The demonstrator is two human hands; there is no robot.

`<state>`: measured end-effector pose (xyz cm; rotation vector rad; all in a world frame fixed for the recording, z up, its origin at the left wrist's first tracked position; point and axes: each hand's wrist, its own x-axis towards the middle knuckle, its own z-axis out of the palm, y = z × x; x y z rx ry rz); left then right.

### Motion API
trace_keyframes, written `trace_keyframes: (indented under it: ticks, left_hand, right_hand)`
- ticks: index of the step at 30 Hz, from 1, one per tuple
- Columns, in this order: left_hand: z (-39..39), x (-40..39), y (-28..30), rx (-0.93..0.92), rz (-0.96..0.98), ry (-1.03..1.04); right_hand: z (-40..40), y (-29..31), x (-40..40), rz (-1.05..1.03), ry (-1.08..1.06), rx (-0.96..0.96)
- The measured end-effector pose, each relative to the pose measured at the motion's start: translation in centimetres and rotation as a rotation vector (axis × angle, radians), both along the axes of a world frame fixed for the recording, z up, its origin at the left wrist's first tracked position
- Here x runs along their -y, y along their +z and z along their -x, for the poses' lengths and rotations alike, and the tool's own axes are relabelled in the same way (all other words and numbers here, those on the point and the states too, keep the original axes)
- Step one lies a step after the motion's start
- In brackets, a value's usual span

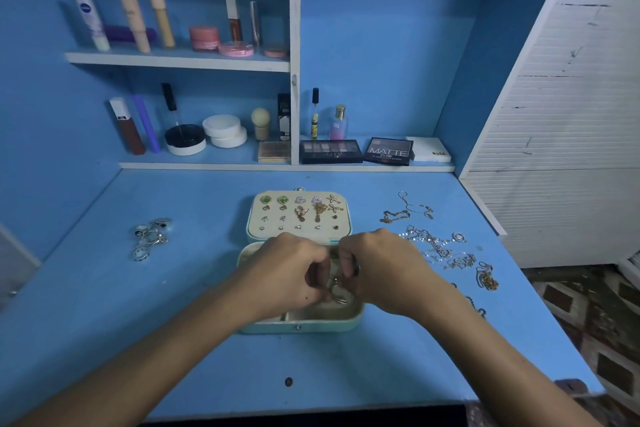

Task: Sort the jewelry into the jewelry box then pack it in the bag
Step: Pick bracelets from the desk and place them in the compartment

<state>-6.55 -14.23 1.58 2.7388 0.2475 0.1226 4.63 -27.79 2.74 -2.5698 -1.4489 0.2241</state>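
Jewelry box (301,319), lid open, sits mid-tabletop (207,357); earrings (301,210) stud its lid panel. Left hand (287,274) and right hand (377,270), fingers curled, pinch a small metal piece (337,289) above its tray. Rings (150,237) lie left, chains (440,246) right.
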Motion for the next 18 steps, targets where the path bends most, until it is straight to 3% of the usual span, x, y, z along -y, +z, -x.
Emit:
trace_keyframes:
  ticks: [11, 18]
  left_hand:
    - [-0.6, -0.5, -0.4, 0.047, 0.021, 0.000]
    - [-0.4, -3.5, 1.0, 0.230, 0.154, 0.046]
  right_hand:
    - [-0.2, 0.5, 0.3, -0.055, 0.004, -0.073]
    - [-2.4, 0.1, -0.2, -0.332, -0.041, -0.207]
